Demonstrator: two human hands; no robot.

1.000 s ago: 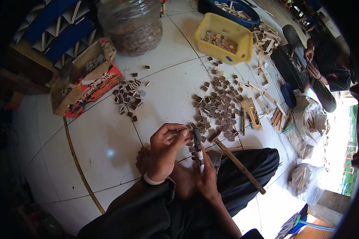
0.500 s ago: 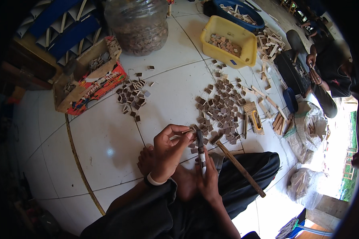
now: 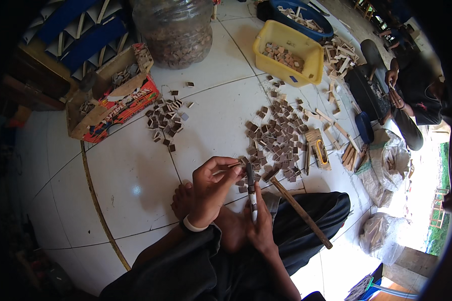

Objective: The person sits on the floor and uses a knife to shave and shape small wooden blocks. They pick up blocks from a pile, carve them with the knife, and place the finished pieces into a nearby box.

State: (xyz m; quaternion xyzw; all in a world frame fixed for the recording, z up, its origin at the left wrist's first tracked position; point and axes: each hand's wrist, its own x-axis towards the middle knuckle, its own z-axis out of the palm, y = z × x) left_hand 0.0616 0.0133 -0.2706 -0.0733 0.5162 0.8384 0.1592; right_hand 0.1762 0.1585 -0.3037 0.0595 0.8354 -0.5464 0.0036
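Pile of small brown squares (image 3: 278,138) on the tiled floor (image 3: 211,120) taken as landmark. Just short of its near edge, a small piece (image 3: 242,162) is held up by the left hand (image 3: 211,189). Main risk, as judged: the piece could be let slip, as little of it appears to be pinched, and would be hard to pick out among the pile. A fingertip could be scraped or nipped, the dark head of the white-handled tool (image 3: 251,183) being held right beside it. The hammer (image 3: 302,213), head by the pile's near edge and handle laid over the right leg (image 3: 326,205), might be tipped if that leg is shifted. Left grip: thumb and fingers drawn nearly together, piece pinched at the tips. Right grip: tool's handle grasped by the right hand (image 3: 260,226), head pointed toward the pile. Whether tool and piece touch cannot be told.
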